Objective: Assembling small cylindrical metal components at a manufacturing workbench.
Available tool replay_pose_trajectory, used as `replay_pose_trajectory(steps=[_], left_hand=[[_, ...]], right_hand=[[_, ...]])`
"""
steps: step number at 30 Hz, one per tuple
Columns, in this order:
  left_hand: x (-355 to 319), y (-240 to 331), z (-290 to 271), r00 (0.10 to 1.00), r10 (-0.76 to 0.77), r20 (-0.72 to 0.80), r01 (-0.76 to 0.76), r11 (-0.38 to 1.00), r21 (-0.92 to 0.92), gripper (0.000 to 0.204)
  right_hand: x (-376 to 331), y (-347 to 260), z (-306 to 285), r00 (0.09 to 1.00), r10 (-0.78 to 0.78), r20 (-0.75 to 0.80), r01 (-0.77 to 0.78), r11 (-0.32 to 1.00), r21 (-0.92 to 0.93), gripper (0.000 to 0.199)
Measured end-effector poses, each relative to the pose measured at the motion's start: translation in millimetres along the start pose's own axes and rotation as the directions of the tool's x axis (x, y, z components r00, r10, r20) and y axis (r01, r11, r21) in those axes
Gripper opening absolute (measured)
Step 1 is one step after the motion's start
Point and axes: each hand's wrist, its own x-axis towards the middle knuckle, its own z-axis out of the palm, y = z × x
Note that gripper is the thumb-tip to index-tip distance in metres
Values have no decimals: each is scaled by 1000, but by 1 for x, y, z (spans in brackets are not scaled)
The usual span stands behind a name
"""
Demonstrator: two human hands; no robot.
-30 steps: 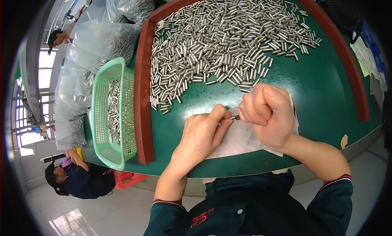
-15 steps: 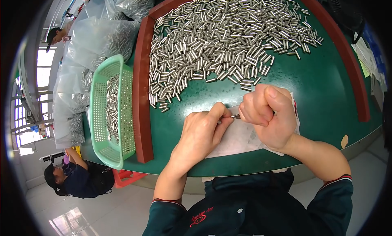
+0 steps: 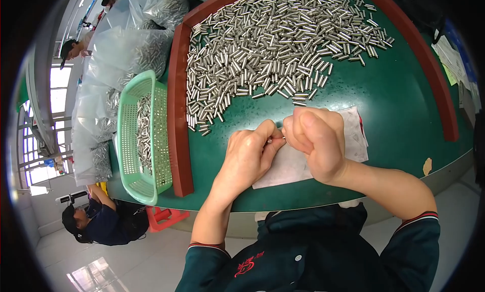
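Note:
Over a pale cloth, my two hands meet at the fingertips. My left hand is closed, pinching a small metal cylinder between thumb and fingers. Held as a fist with the thumb on top, my right hand grips a slim thing whose thin tip points at that cylinder; the rest is hidden inside the fingers. Beyond the hands spreads a large heap of short shiny metal cylinders on the green tabletop.
A reddish-brown rail borders the heap at left, another curves along the right. Outside the left rail stands a green basket with more cylinders, beside filled clear plastic bags. A co-worker in dark clothes is at lower left.
My right hand has shifted slightly left, closer to my left fingertips, covering more of the slim thing. The whole view has shifted a little.

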Motion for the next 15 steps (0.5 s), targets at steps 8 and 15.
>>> replay_pose_trajectory(steps=[8,15], left_hand=[[-1,0,3,999,-44,2,44,999,-17,10],[-7,-4,-9,981,-195,18,184,885,-428,10]], right_hand=[[7,-6,-19,997,80,16,-81,956,282,33],[8,-11,-16,997,82,13,-83,951,297,35]])
